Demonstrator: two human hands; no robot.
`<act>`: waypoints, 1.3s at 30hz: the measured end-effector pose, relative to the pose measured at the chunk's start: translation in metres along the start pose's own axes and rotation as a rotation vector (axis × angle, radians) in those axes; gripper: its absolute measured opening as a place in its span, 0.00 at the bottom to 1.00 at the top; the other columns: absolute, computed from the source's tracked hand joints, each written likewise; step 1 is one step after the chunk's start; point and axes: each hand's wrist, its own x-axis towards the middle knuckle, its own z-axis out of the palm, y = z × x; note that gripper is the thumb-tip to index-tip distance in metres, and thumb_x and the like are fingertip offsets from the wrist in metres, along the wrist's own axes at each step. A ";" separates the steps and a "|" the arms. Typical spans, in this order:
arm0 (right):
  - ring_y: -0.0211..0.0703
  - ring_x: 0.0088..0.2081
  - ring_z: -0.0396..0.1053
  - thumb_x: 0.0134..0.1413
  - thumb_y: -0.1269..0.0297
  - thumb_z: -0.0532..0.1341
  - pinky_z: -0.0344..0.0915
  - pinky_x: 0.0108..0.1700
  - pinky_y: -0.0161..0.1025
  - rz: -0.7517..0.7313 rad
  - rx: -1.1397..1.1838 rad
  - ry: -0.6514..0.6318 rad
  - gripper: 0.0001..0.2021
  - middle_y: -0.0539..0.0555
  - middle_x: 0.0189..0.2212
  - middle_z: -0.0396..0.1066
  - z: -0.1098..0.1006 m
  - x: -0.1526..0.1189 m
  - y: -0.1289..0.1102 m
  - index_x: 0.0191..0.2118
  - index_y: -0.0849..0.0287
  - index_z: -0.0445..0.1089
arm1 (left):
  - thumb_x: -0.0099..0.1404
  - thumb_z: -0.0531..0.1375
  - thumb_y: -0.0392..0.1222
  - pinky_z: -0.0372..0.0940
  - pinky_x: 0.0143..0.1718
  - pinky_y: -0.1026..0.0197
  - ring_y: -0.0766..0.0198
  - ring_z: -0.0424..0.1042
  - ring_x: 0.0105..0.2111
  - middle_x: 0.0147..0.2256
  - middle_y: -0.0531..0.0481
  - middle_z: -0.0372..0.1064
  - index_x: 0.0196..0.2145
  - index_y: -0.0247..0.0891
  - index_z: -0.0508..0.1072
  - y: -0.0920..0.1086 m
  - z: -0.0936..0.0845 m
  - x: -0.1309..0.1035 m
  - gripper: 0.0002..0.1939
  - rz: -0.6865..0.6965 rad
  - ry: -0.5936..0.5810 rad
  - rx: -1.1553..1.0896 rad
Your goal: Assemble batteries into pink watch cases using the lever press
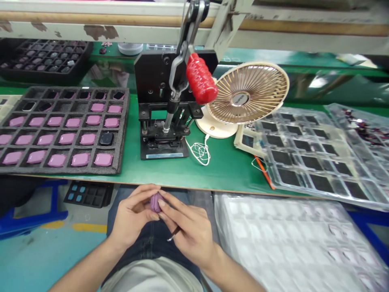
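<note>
Both left hand (133, 215) and right hand (190, 225) grip the purple piece (156, 202) between them, off the counter's (164, 174) front edge.

A cream round fan (243, 97) with a ribbed grille is stood on the green counter (158, 174), its thin white cable (200, 153) bunched beside the base. A slim orange stick (264, 172) is laid near the front edge. Below, light-blue square pieces (82, 189) are held in a black compartment tray (95, 198), near a blue tubular frame (54, 200).
</note>
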 end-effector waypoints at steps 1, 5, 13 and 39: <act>0.47 0.52 0.82 0.71 0.72 0.65 0.81 0.42 0.36 0.008 0.027 0.002 0.17 0.59 0.58 0.78 -0.001 0.001 0.001 0.61 0.52 0.76 | 0.55 0.79 0.43 0.74 0.58 0.51 0.47 0.77 0.57 0.56 0.40 0.78 0.50 0.47 0.86 0.001 0.000 0.000 0.24 0.003 -0.008 0.005; 0.47 0.51 0.82 0.69 0.72 0.65 0.81 0.42 0.35 -0.002 0.071 0.005 0.17 0.56 0.58 0.78 -0.003 0.003 0.006 0.59 0.50 0.78 | 0.52 0.81 0.43 0.75 0.55 0.51 0.46 0.77 0.56 0.54 0.40 0.78 0.47 0.47 0.87 -0.001 0.002 0.003 0.24 0.013 0.021 -0.001; 0.45 0.45 0.84 0.71 0.72 0.63 0.80 0.40 0.36 -0.182 -0.152 0.012 0.18 0.61 0.57 0.78 0.000 0.002 0.031 0.63 0.55 0.74 | 0.59 0.77 0.48 0.73 0.58 0.52 0.49 0.78 0.54 0.55 0.40 0.76 0.52 0.45 0.84 -0.003 0.026 0.006 0.24 -0.017 0.054 -0.132; 0.35 0.25 0.53 0.74 0.53 0.56 0.49 0.28 0.36 0.462 0.550 -0.238 0.18 0.46 0.24 0.58 0.008 0.034 0.006 0.32 0.57 0.62 | 0.63 0.75 0.46 0.77 0.44 0.63 0.59 0.83 0.41 0.43 0.45 0.83 0.50 0.47 0.85 0.011 0.006 0.017 0.18 0.024 0.116 0.131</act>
